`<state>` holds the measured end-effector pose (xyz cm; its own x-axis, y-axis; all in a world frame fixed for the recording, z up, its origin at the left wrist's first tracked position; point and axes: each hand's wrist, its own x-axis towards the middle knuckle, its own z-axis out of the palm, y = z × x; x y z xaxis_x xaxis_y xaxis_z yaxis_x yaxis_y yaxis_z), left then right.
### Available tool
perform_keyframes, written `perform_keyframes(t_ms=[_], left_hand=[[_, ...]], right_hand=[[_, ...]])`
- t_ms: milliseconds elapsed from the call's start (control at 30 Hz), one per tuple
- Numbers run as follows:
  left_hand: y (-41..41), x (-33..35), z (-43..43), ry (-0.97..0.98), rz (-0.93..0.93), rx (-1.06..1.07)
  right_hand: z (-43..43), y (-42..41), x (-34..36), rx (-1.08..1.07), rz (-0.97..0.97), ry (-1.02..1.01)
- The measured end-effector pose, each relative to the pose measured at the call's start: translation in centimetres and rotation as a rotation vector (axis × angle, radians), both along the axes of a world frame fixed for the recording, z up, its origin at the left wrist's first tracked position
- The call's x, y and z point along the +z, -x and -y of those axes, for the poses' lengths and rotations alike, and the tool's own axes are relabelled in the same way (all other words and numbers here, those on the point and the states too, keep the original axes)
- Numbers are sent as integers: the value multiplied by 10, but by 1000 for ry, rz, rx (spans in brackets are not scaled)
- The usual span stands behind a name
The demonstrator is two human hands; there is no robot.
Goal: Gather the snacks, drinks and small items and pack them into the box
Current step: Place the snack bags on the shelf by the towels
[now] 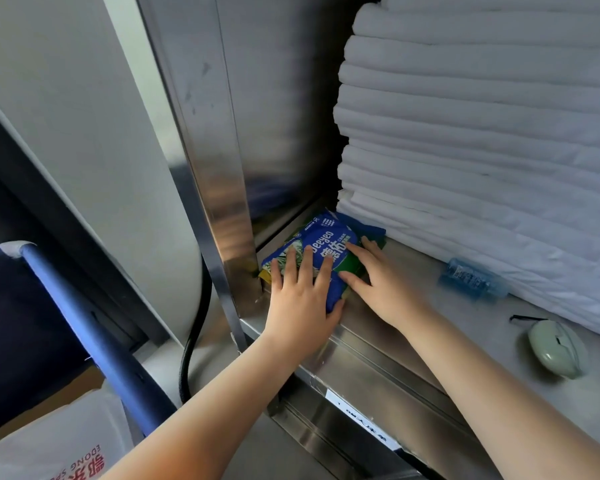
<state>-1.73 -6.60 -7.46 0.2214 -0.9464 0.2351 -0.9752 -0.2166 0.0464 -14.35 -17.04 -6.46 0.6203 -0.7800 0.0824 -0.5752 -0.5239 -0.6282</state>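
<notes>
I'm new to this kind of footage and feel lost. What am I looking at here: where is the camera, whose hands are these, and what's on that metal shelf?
No machine here: a person wears one camera on the head, so you look down along their own arms. Both hands reach a blue packet in the corner of a steel shelf. The left hand lies on top, thumb tucked under the near corner; the right hand rests flat on it. Nearby are stacked white folded cloths, a small blue bottle lying down and a pale green rounded object. A cardboard box shows at lower left.
</notes>
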Motion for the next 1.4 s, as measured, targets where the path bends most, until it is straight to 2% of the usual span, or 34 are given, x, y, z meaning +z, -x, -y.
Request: perform_keyframes(t_ms=[300, 633, 800, 1000, 1267, 1400], left_hand=[[-37, 1, 11, -19, -27, -84], [-35, 1, 6, -11, 22, -4], [-32, 8, 13, -3, -55, -57], [-36, 3, 28, -60, -35, -75], [-42, 3, 31, -72, -85, -90], [-38, 11, 25, -66, 1, -104]], right_hand=[[4, -20, -1, -10, -21, 34], [11, -30, 3, 60, -73, 22], [12, -13, 3, 71, 24, 31], [12, -14, -7, 54, -150, 133], [12, -16, 2, 61, -154, 118], [-6, 15, 8, 22, -140, 179]])
